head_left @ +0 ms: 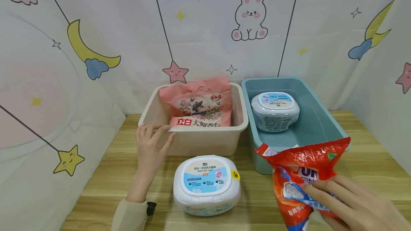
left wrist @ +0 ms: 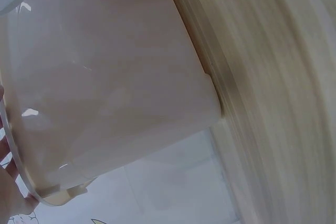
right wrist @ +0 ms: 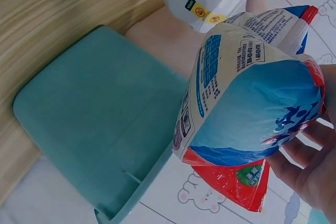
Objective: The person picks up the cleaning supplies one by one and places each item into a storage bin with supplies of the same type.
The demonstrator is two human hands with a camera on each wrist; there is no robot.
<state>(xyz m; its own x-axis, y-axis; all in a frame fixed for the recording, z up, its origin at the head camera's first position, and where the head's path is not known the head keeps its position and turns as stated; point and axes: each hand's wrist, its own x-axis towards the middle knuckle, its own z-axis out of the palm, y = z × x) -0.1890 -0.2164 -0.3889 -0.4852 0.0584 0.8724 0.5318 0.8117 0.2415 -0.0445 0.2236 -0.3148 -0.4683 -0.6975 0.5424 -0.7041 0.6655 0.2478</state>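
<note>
My right hand (head_left: 353, 202) grips a red bag of laundry detergent (head_left: 308, 177), held in the air in front of the teal bin. The right wrist view shows the bag's blue and white printed side (right wrist: 252, 103), with the fingers around its edge. My left hand (head_left: 152, 149) holds the rim of the beige bin (head_left: 205, 142) at its front left corner, fingers over the edge and thumb outside. A pink detergent bag (head_left: 202, 106) stands in that bin. The left wrist view shows mostly the bin's outer wall (left wrist: 105, 77).
A white lidded tub (head_left: 207, 184) stands on the wooden table (head_left: 102, 188) before the beige bin. A similar tub (head_left: 275, 111) sits inside the teal bin (head_left: 316, 117), which stands right beside the beige one. A patterned curtain (head_left: 205, 27) hangs behind.
</note>
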